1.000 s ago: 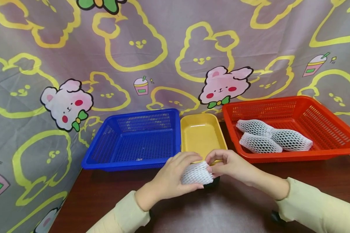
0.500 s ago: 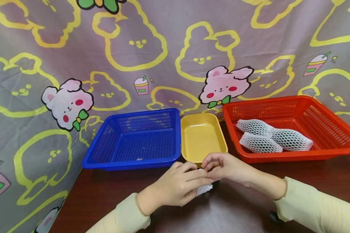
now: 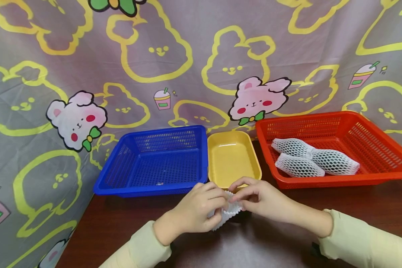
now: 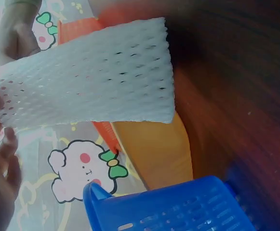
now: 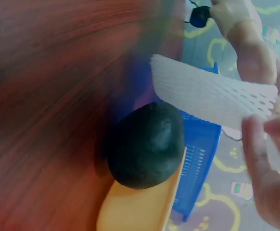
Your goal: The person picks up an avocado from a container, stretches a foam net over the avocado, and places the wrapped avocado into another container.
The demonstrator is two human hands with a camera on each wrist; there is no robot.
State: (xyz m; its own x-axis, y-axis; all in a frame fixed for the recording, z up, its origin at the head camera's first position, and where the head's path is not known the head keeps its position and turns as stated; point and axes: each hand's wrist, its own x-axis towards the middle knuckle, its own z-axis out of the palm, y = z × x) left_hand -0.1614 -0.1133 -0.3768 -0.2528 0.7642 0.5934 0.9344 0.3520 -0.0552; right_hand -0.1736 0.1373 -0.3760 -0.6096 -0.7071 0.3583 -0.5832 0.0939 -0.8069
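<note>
A white foam fruit net [image 4: 106, 77] is stretched out between the two hands, flat and slightly tilted in the left wrist view. My left hand [image 3: 201, 208] holds it from the left with bent fingers. Thumb and fingertips of my right hand [image 3: 264, 199] pinch its upper end. A dark green fruit [image 5: 147, 144], shaped like an avocado, rests on the table beneath the net in the right wrist view, apart from both hands. From the head it is mostly hidden behind the hands.
A blue basket [image 3: 164, 171] stands at back left, a yellow tray [image 3: 234, 163] in the middle. In the red basket [image 3: 341, 181] at right lie three bulging foam nets [image 3: 336, 162]. Dark wooden table [image 3: 120, 223] extends in front, with a patterned cloth [image 3: 194, 56] behind.
My left hand has gone from spread round the net to bent fingers on it. The net has turned to a slant. My right hand has shifted slightly, staying at the net's end.
</note>
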